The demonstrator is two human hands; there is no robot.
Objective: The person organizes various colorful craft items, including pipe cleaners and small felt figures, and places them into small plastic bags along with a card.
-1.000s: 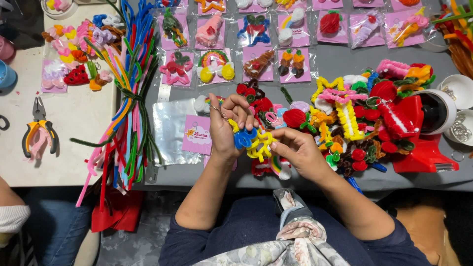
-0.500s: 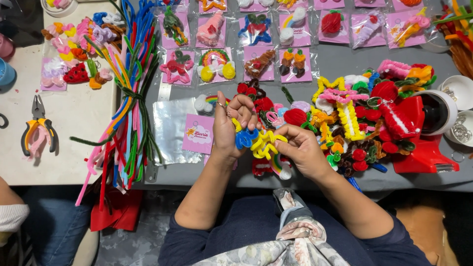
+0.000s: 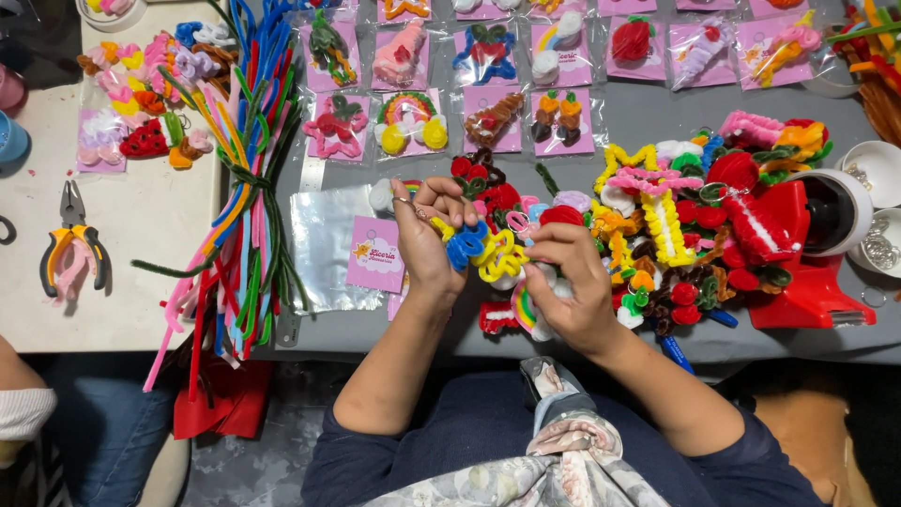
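The left hand [image 3: 427, 239] and the right hand [image 3: 572, 282] meet over the near edge of the grey table [image 3: 619, 122], and between them sits a small pipe-cleaner ornament [image 3: 483, 252] with a blue curl on its left side and a yellow looped part on its right. The left fingers are curled closed around the blue end, thumb against forefinger. The right fingers are bent and pinch the yellow end, with what looks like a pale rounded piece tucked under the palm, though I cannot tell if that piece is held or just lies beneath

The ornament looks very light, fuzzy and soft on the outside with a thin wire core, so it should bend easily and hold whatever shape it is given. It is not slippery, since the nap gives grip. A hard squeeze would likely flatten the loops, so the best hold is a light pinch at the twisted junction or on a thick curl, not on the thin loop tips

Just left of the hands lie a pink backing card [image 3: 375, 253] and a clear plastic sleeve [image 3: 324, 246]. A bundle of long pipe cleaners [image 3: 246, 178] lies further left, pliers [image 3: 73, 249] rest on the white table, and a heap of finished ornaments [image 3: 694, 225] sits right of the hands beside a red tape dispenser [image 3: 807, 272]
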